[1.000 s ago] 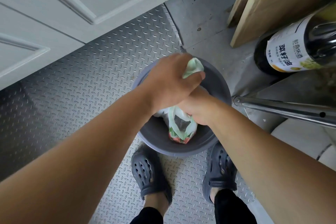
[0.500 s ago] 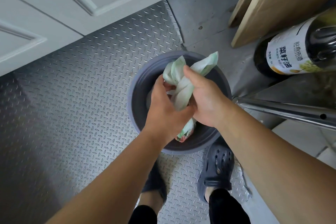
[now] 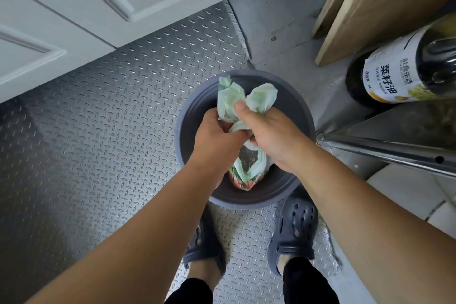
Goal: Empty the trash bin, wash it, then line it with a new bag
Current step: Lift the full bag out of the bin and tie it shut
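Hands (image 3: 217,138) (image 3: 274,136) grip bag (image 3: 233,99) over bin (image 3: 187,116), oil bottle (image 3: 399,74) beside

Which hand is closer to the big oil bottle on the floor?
Right. The right hand grips the bag handles over the bin, on the side toward the oil bottle; the left hand grips them farther away.

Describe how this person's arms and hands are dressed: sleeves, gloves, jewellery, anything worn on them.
Both forearms are bare along all of their visible length; no sleeve or cuff shows. The left hand and the right hand wear no gloves, and no watch, bracelet or ring is visible. The fingernails that show look short and unpainted. No marks or bandages appear on either arm.
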`<action>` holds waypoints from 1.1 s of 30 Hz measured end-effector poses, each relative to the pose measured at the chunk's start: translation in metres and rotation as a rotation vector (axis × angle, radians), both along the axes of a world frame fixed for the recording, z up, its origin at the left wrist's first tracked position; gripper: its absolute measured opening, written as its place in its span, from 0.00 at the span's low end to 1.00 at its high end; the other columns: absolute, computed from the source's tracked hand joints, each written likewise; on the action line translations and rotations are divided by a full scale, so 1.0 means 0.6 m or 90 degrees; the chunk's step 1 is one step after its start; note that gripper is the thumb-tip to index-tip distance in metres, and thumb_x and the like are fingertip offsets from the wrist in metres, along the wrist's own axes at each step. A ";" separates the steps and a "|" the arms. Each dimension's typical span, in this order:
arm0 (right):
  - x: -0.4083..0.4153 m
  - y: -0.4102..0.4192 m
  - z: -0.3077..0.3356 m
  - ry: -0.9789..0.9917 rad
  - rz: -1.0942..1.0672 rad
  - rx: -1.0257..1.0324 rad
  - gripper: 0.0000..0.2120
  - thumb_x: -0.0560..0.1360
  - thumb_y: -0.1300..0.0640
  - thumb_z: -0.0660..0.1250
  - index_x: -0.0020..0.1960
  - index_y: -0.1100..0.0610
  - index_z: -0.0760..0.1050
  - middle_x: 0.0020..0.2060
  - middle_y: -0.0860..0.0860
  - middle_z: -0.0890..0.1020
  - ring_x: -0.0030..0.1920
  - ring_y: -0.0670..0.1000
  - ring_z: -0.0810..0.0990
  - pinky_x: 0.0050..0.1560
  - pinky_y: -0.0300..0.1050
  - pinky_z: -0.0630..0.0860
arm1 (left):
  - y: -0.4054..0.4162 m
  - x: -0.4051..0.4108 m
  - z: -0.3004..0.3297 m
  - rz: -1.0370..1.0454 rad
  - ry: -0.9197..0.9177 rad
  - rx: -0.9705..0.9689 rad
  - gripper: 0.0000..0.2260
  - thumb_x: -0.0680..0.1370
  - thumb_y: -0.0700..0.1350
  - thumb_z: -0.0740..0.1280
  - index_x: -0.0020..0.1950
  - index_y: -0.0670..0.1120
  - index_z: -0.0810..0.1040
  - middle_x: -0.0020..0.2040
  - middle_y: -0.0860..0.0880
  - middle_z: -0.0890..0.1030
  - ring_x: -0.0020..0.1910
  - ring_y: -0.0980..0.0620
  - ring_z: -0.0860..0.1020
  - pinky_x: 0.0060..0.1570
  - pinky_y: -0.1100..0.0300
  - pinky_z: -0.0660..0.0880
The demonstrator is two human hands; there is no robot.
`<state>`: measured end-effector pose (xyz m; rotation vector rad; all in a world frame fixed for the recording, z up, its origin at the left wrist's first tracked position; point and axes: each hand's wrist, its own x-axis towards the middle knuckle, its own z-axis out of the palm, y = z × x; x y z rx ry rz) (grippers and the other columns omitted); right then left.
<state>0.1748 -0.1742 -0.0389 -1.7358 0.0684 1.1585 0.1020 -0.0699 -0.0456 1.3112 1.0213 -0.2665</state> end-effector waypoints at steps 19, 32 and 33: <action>0.004 -0.006 0.008 -0.090 -0.012 0.005 0.16 0.80 0.42 0.60 0.55 0.51 0.81 0.49 0.48 0.86 0.52 0.45 0.84 0.56 0.47 0.80 | -0.003 0.021 0.017 -0.148 0.004 -0.151 0.13 0.71 0.36 0.72 0.55 0.44 0.82 0.48 0.46 0.87 0.51 0.50 0.84 0.52 0.60 0.80; 0.023 -0.027 0.009 -0.091 0.061 0.013 0.27 0.83 0.46 0.57 0.32 0.62 0.72 0.25 0.55 0.76 0.26 0.48 0.73 0.31 0.41 0.71 | 0.026 0.032 0.022 -0.300 -0.084 -0.094 0.06 0.78 0.38 0.70 0.48 0.35 0.82 0.40 0.41 0.86 0.42 0.54 0.85 0.51 0.65 0.78; 0.023 -0.028 0.007 -0.095 0.067 -0.001 0.27 0.83 0.46 0.57 0.32 0.62 0.72 0.26 0.56 0.77 0.26 0.49 0.73 0.31 0.42 0.72 | 0.028 0.031 0.024 -0.321 -0.092 -0.075 0.06 0.78 0.38 0.70 0.47 0.35 0.82 0.38 0.46 0.86 0.40 0.58 0.84 0.48 0.70 0.77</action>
